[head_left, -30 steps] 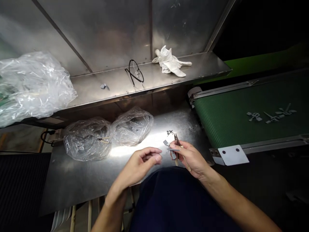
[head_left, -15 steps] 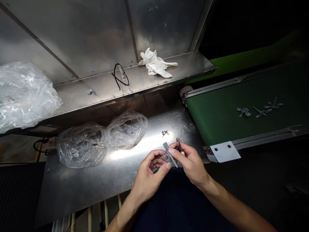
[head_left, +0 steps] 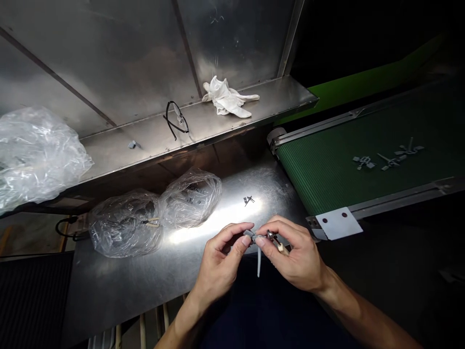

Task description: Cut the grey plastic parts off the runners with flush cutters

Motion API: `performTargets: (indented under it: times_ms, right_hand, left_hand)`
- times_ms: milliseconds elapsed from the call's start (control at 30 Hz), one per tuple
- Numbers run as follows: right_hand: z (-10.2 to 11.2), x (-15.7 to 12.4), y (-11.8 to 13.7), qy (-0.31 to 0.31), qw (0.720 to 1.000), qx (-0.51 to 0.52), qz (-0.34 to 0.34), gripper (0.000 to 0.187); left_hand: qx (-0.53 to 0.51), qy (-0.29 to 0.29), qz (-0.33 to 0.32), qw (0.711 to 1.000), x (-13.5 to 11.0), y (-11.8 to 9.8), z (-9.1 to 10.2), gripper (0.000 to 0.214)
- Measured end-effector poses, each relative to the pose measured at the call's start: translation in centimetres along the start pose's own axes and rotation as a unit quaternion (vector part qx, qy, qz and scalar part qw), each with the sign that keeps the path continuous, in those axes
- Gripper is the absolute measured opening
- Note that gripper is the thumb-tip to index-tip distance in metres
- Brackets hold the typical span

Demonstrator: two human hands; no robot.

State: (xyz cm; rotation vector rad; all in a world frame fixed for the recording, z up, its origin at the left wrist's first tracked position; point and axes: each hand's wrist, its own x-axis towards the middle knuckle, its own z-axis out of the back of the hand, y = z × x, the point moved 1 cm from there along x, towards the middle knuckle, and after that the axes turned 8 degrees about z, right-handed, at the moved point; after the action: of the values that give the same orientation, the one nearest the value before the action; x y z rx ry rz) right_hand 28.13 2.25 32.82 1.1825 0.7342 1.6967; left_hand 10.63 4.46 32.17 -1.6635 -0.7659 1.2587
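"Grey part [head_left: 250,234] at centre, pinched between bare fingertips above the near edge of a steel table [head_left: 174,271]. Which hand has it?"

"Both. The left hand [head_left: 225,261] closes thumb and forefinger on one side of it; the right hand [head_left: 300,252] grips it from the other. A slim stem [head_left: 259,263] hangs below the fingertips, against dark clothing [head_left: 261,310]."

"And the tool?"

"Pale-handled pliers [head_left: 281,248], tucked inside the curled right hand, with some of the metal showing just beside the part. Whether the jaws are parted or together, I cannot tell."

"What surrounds the hands?"

"A small dark piece [head_left: 249,200] lies on the brightly lit tabletop, just beyond the fingertips. To the left, two transparent bags sit side by side: a left bag [head_left: 123,242], with a second pair of pliers [head_left: 150,222] at its right side, in it or on it I cannot say, and a right bag [head_left: 203,208], with dark bits showing through the film."

"Above them?"

"A metal shelf [head_left: 152,145] bearing, left to right, a bulky plastic sack [head_left: 39,155], a small grey block [head_left: 132,144], black-framed eyeglasses [head_left: 176,127] and a crumpled white glove [head_left: 225,99]."

"At right?"

"A green conveyor belt [head_left: 327,174] carrying three grey pieces [head_left: 364,162] grouped near one another, with a white plate [head_left: 339,224] fixed at its near corner."
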Motion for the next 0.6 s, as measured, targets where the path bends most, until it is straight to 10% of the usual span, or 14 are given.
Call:
performTargets:
  times_ms: [600]
  right_hand:
    - [-1.9,-2.2,2.6,-0.043,0.992,-0.049,0.11,0.03]
  left_hand:
    - [-0.412,0.135,0.156,0.888,-1.1,0.8,-1.0,0.014]
